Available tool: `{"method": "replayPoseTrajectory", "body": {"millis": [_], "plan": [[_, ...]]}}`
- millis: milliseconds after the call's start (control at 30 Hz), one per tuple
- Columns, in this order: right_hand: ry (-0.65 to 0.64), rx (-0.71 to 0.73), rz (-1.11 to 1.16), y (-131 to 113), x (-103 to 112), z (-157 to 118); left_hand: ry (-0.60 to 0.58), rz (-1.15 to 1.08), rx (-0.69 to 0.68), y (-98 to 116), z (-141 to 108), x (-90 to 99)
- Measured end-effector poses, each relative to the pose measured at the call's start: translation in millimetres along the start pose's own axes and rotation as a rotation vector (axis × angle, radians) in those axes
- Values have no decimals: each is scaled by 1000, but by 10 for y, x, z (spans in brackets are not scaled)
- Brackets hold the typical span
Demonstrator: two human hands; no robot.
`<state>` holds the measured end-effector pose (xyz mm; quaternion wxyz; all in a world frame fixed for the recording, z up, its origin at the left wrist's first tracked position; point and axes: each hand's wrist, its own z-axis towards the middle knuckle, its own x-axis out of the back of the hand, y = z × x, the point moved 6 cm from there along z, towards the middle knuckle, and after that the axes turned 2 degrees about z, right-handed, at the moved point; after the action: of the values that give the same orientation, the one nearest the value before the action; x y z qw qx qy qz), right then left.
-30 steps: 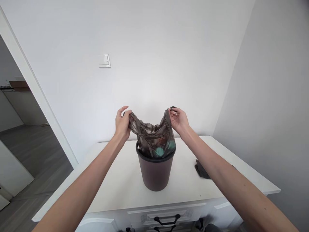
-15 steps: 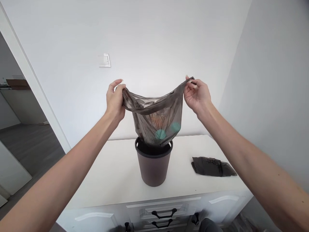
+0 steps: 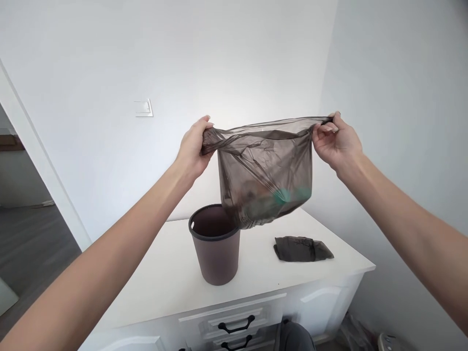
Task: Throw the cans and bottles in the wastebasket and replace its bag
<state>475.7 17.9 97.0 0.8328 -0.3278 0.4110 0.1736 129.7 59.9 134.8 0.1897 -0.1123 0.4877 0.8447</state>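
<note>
Since the earlier frames the bag [image 3: 265, 170] has been rising out of the bin [image 3: 218, 261] and shifting to the right; it is now hanging in the middle of the frame, up and to the right of the bin's mouth. The view has been turning too, so the bin is standing a little further left in the picture.

Nearest, at the bottom edge, a dark-clad knee [image 3: 296, 337] is showing beside black handles [image 3: 237, 325] on white drawers [image 3: 204, 327]. Both arms are reaching in from the lower corners. The left hand [image 3: 193, 148] is closing around a gathered bunch of the bag's edge, and the right hand [image 3: 338, 141] is pinching the opposite edge between thumb and fingers, so the rim is stretching between the hands. Green things [image 3: 281, 196] are showing through the film, sagging low in it.

Below, on the white surface [image 3: 164, 282], the bin is standing upright; the bag's lower left corner is overlapping its rim, whether touching I cannot tell. Folded plastic [image 3: 300, 249], dark, is lying right of centre.

Furthest back, a pale wall [image 3: 237, 58] is carrying a switch [image 3: 144, 107] at upper left, and a doorway [image 3: 40, 248] is opening at the left edge.
</note>
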Motion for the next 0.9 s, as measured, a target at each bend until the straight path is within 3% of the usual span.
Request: {"method": "replayPoseTrajectory", "body": {"millis": [100, 167, 300, 433, 567, 700, 800, 900], "plan": [[69, -43, -92, -239, 329, -47, -116, 101, 132, -182, -195, -133], [48, -51, -236, -394, 546, -73, -190, 259, 178, -278, -344, -134], [-15, -7, -498, -601, 934, -190, -293, 588, 287, -550, -629, 69], [55, -20, -419, -515, 1221, -392, -320, 708, 382, -960, -950, 356], [-51, -121, -374, -203, 1247, -578, -214, 602, 449, -1341, -1384, 610], [-147, -229, -428, 100, 1138, -708, -207, 630, 459, -1567, -1728, 800], [-202, -298, -479, 313, 981, -806, -204, 645, 409, -1652, -1766, 929], [-259, -336, -543, 526, 806, -927, -180, 630, 343, -1723, -1628, 1075]]}}
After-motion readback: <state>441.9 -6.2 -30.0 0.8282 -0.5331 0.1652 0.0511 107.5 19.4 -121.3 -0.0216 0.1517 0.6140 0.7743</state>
